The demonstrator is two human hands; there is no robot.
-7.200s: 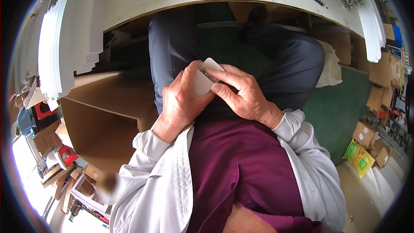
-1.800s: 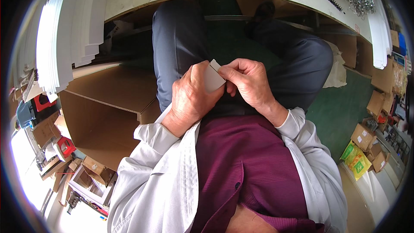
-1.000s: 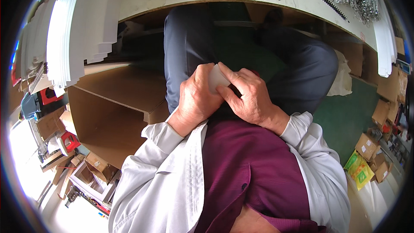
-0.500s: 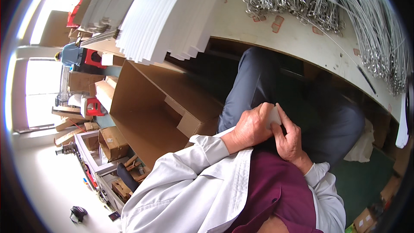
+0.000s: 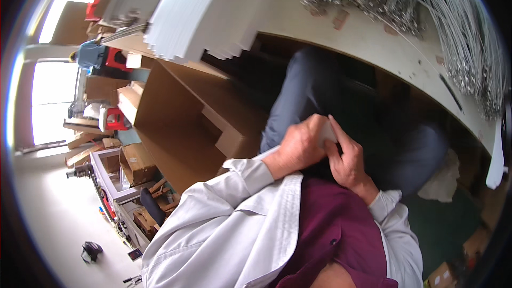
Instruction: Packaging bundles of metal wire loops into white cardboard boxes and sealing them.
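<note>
Step in hand: both hands work a small white card (image 5: 326,134) held over the lap, below the near edge of the counter (image 5: 373,48); it looks like folding or pinching the piece into shape, though the exact action is too hidden to be sure.
Left hand (image 5: 298,146): curled around the card's left side, fingers (image 5: 312,128) closed on it, knuckles facing the camera.
Right hand (image 5: 349,162): pressed against the card from the right, its fingers (image 5: 341,133) laid along the upper edge and gripping it; thumb hidden.
White card: between the two hands, mostly covered, only a pale sliver showing; over the blue-grey trouser leg (image 5: 298,96).
Counter top: a fanned stack of white sheets (image 5: 208,10) at far left, a heap of thin metal wires (image 5: 426,10) at far right, both well apart from the hands.
Left of the lap: large open cardboard boxes (image 5: 186,122) on the floor, just beside the knee.
Next move calls for: as a judgement, a steady two-handed hold and a small, precise finger press, since the card is tiny and largely hidden in the grip; eyes back on the hands would help.
</note>
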